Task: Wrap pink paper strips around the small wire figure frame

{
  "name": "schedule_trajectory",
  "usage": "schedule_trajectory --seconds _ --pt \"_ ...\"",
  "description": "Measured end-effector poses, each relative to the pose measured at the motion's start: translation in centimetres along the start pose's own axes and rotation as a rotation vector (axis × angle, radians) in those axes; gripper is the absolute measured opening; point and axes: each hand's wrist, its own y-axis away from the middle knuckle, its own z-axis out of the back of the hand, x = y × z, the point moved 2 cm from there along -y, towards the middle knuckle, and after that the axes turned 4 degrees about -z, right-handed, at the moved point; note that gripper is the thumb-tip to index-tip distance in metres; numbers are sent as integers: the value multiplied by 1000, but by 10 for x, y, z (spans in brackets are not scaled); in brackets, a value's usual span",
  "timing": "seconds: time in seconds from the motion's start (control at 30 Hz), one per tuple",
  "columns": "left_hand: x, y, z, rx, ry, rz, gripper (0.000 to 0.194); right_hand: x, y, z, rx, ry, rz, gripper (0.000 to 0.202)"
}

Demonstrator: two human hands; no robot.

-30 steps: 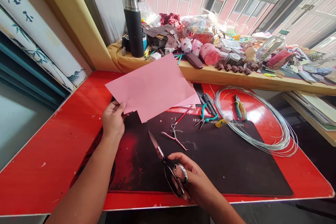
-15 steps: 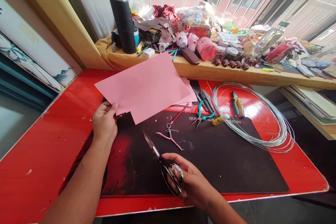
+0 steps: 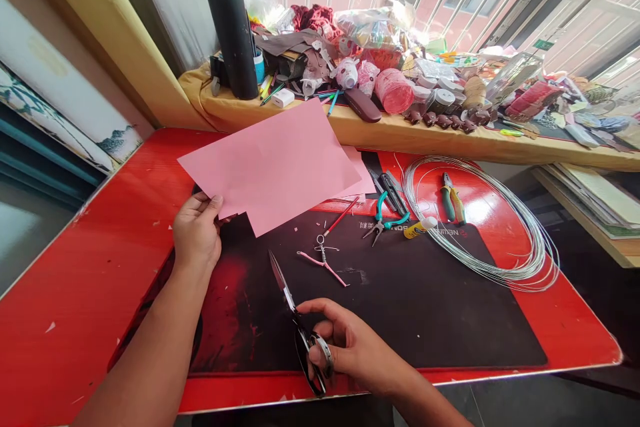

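My left hand (image 3: 199, 230) pinches the lower left edge of a pink paper sheet (image 3: 280, 163), which is raised over the back of the dark mat (image 3: 400, 300) and has a notch at its lower edge. In my right hand (image 3: 340, 347) is a pair of scissors (image 3: 285, 287), fingers in the handle loops, blades pointing up and left, apart from the paper. Between the hands and the tools lies a small wire figure (image 3: 323, 257) with pink-wrapped limbs. A red pencil-like stick (image 3: 343, 215) is just behind it.
Teal-handled pliers (image 3: 383, 220), a glue bottle (image 3: 420, 227) and a coil of wire (image 3: 540, 247) lie to the right, with more pliers (image 3: 453, 199) inside the coil. A black thermos (image 3: 233, 40) and craft supplies crowd the windowsill. More pink paper (image 3: 361, 173) lies behind the sheet.
My right hand and the scissors have shifted slightly left and down. The sheet and my left hand have barely moved.
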Motion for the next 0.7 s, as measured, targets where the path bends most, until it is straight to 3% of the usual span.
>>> schedule_trajectory --seconds 0.47,0.7 --pt "-2 0 -1 -16 -8 -38 38 6 -3 2 11 -54 -83 71" --pt "1 -2 1 -10 -26 -49 39 -5 -8 -2 50 21 -58 84"
